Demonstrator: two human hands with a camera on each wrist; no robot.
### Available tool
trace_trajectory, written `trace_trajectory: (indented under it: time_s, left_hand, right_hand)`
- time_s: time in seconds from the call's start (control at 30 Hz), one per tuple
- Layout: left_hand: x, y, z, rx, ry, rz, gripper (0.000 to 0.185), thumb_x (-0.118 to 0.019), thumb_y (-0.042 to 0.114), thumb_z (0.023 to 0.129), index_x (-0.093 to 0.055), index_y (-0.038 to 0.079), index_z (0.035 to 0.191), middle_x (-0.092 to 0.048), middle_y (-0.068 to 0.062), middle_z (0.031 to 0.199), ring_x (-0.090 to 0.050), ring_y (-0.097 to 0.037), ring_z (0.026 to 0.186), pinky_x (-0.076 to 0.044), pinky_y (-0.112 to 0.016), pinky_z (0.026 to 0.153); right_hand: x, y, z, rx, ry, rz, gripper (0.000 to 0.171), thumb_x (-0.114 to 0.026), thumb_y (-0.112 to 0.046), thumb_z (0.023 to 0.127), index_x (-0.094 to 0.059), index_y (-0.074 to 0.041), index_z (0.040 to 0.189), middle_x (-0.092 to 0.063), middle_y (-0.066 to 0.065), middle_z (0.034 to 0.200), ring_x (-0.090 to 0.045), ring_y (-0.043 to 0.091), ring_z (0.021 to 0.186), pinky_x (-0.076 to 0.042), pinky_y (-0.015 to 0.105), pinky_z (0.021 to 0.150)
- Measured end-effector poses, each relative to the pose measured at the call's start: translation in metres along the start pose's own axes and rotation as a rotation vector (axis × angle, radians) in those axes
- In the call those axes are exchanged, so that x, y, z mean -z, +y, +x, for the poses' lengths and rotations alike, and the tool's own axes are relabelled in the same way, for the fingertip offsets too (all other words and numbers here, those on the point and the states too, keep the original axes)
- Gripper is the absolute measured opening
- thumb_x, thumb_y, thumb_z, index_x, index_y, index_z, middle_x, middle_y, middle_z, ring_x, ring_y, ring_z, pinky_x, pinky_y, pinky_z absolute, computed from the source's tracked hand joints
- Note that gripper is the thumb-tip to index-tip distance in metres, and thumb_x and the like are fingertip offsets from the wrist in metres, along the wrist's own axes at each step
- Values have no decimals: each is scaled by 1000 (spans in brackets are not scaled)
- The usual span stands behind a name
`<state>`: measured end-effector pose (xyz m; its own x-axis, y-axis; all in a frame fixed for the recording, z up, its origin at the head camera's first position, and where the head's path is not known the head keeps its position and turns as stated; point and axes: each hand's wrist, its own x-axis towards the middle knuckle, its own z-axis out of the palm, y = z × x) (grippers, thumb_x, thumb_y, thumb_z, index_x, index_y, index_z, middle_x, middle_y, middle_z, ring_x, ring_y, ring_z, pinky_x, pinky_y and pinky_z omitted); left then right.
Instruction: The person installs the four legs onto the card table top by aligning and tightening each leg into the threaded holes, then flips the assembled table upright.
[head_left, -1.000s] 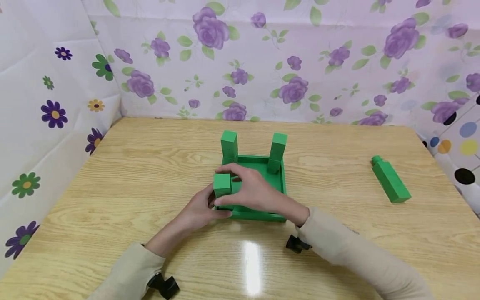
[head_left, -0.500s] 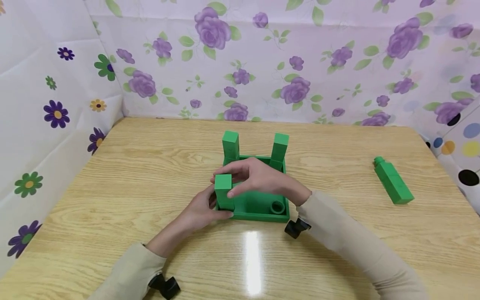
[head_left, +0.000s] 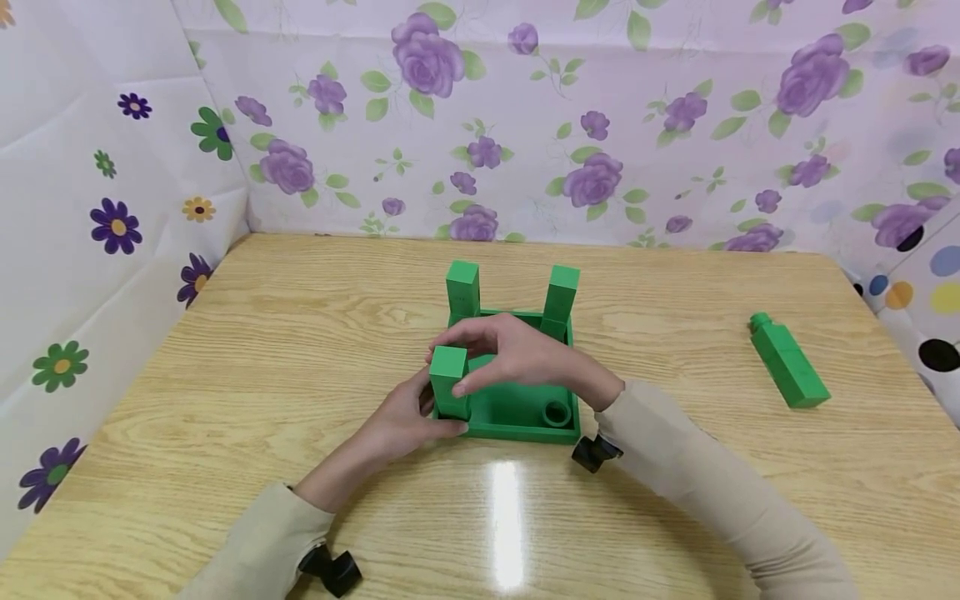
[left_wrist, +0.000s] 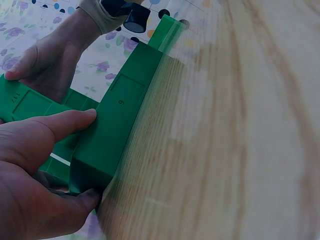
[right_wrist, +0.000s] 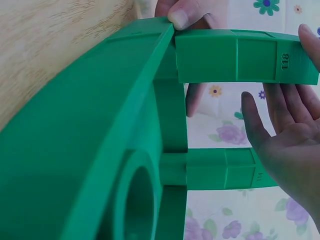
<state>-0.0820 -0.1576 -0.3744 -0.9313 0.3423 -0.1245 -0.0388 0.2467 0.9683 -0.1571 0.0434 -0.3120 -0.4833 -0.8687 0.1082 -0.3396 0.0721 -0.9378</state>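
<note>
Right hand (head_left: 517, 354) pinches the top of the near-left leg (head_left: 448, 382), standing upright at the base's (head_left: 525, 421) near-left corner, left hand (head_left: 401, 421) gripping that corner; spare leg (head_left: 787, 362) lies well right on the worktop (head_left: 300, 350), nearer the right hand.

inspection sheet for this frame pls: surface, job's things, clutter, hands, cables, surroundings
Surface: wooden table, glare patch near the front edge.
Job's things: green square base lying flat; two green legs upright at its far corners; third green leg at the near-left corner; near-right socket empty.
Clutter: a fourth green leg lying on its side, far right.
Hands: left hand grips the base's near-left corner; right hand pinches the third leg's top.
Cables: nothing seen.
Surroundings: floral sheets behind and left; dotted sheet right.
</note>
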Motion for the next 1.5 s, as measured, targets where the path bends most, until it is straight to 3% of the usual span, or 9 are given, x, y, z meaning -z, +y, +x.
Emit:
trace_trajectory:
  time_s: [0.23, 0.67, 0.97, 1.2, 1.5]
  left_hand:
    - [0, 1, 0, 7, -2, 3, 76, -76, 2, 81, -37, 7, 145, -40, -9, 147, -38, -26, 134, -38, -41, 105]
    - [1, -1, 0, 14, 0, 8, 77, -77, 2, 81, -36, 8, 145, -41, -9, 146, -40, -26, 134, -40, -41, 103]
    - [1, -2, 1, 0, -10, 2, 81, -77, 4, 81, -32, 11, 149, -39, -8, 148, -35, -26, 137, -34, -43, 108]
    - [0, -2, 2, 24, 32, -3, 85, -79, 0, 77, -35, 13, 149, -45, -7, 143, -38, -26, 135, -29, -44, 110]
    - [-2, -2, 2, 29, 32, -2, 88, -79, -2, 77, -32, 9, 150, -44, -12, 144, -36, -30, 136, -28, -45, 111]
  right_hand:
    - [-1, 0, 0, -13, 15, -73, 50, -76, -10, 84, -57, -1, 129, -60, 5, 125, -57, 16, 115, -41, 29, 101]
    - [-2, 0, 0, -11, 15, -84, 50, -75, -8, 84, -55, 1, 129, -60, 7, 126, -56, 16, 116, -43, 29, 99]
    - [2, -3, -7, -100, 31, -187, 50, -77, -17, 85, -58, -4, 129, -61, 6, 123, -59, 18, 112, -46, 39, 97]
    - [17, 9, -36, -61, 95, -195, 37, -70, -14, 90, -60, -1, 124, -64, 14, 118, -61, 25, 110, -50, 34, 91]
    - [56, 19, -102, -213, 339, -323, 29, -67, -13, 93, -65, 0, 118, -68, 9, 111, -64, 17, 100, -52, 30, 85]
